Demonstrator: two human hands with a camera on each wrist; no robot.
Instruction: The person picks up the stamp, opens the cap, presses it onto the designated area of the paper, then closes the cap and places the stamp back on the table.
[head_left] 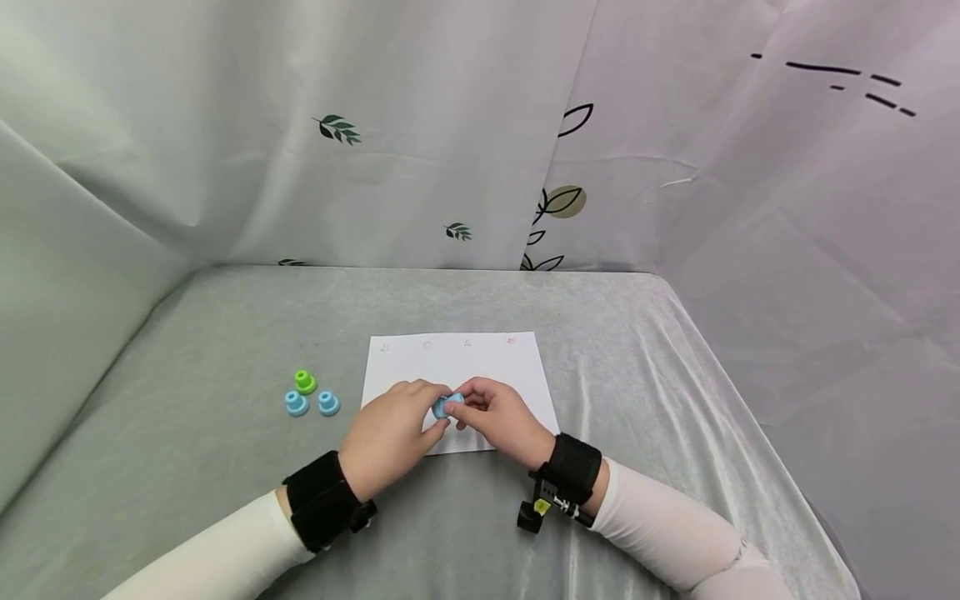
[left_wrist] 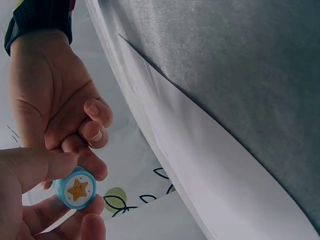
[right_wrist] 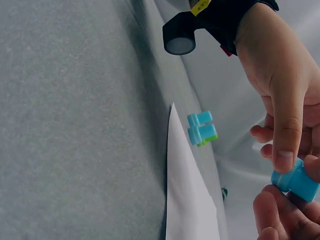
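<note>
Both hands meet over the white paper (head_left: 450,358) around one small blue toy stamp (left_wrist: 77,189). My left hand (head_left: 393,429) pinches it from the left, thumb and fingers at its sides. From the right, my right hand (head_left: 502,417) grips the same stamp, its thumb (right_wrist: 286,145) pressed on the blue body. An orange smiling star on a white disc shows on the stamp's round end in the left wrist view. The right hand's other fingers are curled in toward the palm. Fingers cover part of the stamp in every view.
Left of the paper stand a green stamp (head_left: 305,382) and two blue ones, a left one (head_left: 296,403) and a right one (head_left: 328,402). Small faint prints run along the paper's far edge. Grey cloth (head_left: 225,492) covers the table; a pale curtain (head_left: 375,192) hangs behind.
</note>
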